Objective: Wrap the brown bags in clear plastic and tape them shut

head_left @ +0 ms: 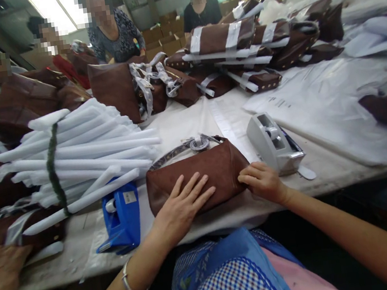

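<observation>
A brown leather handbag (213, 161) lies on its side on the white-covered table, close to the front edge. Its strap (169, 155), partly wrapped in clear film, runs along the far side with a wrapped buckle (199, 143). My left hand (184, 198) rests flat on the bag's face, fingers spread. At the bag's right end, my right hand (260, 181) pinches the edge of the leather between thumb and curled fingers. A grey tape dispenser (275, 143) stands just right of that hand, and a blue tape dispenser (122, 216) sits left of the bag.
White rolled paper sticks (87, 149), bound by a green tie, lie at left. Wrapped brown bags (222, 36) are piled along the back. Plastic sheets (317, 109) cover the right side. A co-worker's hand (4, 265) touches another bag at far left; several people stand across the table.
</observation>
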Motion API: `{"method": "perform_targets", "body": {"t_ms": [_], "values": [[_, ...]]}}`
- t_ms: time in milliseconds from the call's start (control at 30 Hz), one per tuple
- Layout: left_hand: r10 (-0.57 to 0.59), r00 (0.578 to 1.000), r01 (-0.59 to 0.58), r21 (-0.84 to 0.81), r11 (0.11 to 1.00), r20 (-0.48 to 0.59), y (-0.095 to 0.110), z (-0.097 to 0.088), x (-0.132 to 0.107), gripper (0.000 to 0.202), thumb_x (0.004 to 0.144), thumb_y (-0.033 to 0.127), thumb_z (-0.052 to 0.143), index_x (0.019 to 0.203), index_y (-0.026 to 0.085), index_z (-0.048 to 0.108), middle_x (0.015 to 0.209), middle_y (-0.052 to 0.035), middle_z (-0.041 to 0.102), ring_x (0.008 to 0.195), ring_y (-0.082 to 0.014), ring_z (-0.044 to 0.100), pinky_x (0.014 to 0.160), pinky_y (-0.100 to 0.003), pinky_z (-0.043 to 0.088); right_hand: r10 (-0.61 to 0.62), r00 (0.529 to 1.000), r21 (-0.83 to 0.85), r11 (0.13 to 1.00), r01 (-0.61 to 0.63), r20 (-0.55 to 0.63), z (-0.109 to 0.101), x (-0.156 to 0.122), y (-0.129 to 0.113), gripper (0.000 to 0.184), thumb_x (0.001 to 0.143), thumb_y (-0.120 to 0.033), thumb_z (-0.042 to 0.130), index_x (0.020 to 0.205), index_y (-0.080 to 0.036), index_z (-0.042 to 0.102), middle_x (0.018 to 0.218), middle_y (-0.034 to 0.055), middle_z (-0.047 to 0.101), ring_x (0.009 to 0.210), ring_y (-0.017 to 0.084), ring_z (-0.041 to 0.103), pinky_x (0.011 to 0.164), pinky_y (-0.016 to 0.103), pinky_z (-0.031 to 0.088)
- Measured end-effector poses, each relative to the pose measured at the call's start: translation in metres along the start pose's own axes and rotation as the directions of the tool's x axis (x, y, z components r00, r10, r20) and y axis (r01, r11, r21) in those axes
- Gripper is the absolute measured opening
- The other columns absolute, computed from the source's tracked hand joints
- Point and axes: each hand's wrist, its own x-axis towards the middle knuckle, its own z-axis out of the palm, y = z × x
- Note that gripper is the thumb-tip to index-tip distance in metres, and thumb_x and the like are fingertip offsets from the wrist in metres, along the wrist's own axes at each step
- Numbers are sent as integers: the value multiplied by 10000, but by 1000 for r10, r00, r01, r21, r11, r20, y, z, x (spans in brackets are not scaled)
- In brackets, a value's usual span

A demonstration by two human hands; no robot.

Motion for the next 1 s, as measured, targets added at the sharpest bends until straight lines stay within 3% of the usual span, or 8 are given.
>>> {"method": "perform_targets", "body": {"t_ms": [133,300,400,467,567,700,833,1000], "values": [[35,997,-35,5,999,-76,9,23,-5,582,1006,153,402,1561,302,313,1653,3,238,1517,-262,222,1231,-550,197,63,995,14,998,-62,-74,4,-5,-5,242,896,-39,485,942,-204,655,835,33,674,753,183,530,712,331,443],[11,982,-3,40,999,-187,13,42,-13,476,1053,229,355,1522,297,398,1649,40,240,1513,-248,232,1260,-539,133,136,966,167,970,-175,218,-36,17,-17,241,842,-114,569,1055,-194,648,998,71,693,925,225,609,864,402,509],[11,976,2,59,998,-216,12,47,-11,468,1056,227,350,1516,289,411,1652,36,230,1510,-245,243,1265,-524,137,86,978,251,959,-133,189,-52,47,-25,336,893,-175,594,1224,-218,624,1183,69,696,1087,220,638,1058,438,467],[12,971,5,68,998,-237,11,49,-11,464,1055,222,358,1509,286,423,1652,29,229,1504,-244,259,1263,-522,157,71,990,177,980,-92,123,-45,67,-28,424,951,-220,572,1374,-205,552,1345,93,635,1258,239,573,1144,459,405],[10,966,10,74,997,-257,12,52,-12,452,1057,223,362,1496,292,445,1654,36,220,1502,-239,267,1265,-520,164,74,984,-24,997,-71,162,-15,83,-31,608,986,-388,566,1523,-157,397,1552,150,422,1467,326,332,1194,562,312],[8,960,13,72,997,-280,17,58,-15,446,1054,235,392,1491,293,453,1655,37,210,1514,-229,241,1278,-515,104,99,955,-127,990,-66,281,18,68,-32,771,948,-594,545,1568,-191,323,1633,167,246,1505,386,210,1168,641,286],[2,956,18,65,998,-294,20,67,-17,434,1042,251,442,1470,301,483,1652,42,216,1519,-216,228,1282,-498,82,77,963,-139,989,-42,257,34,42,-30,760,944,-630,509,1556,-205,358,1632,172,246,1497,412,213,1163,661,246],[1,947,25,75,997,-320,18,81,-14,417,1029,265,482,1442,304,520,1640,29,258,1519,-208,233,1274,-457,169,48,979,-142,990,-20,196,56,29,-21,676,948,-579,522,1514,-219,440,1607,156,318,1495,407,224,1203,637,144]]}}
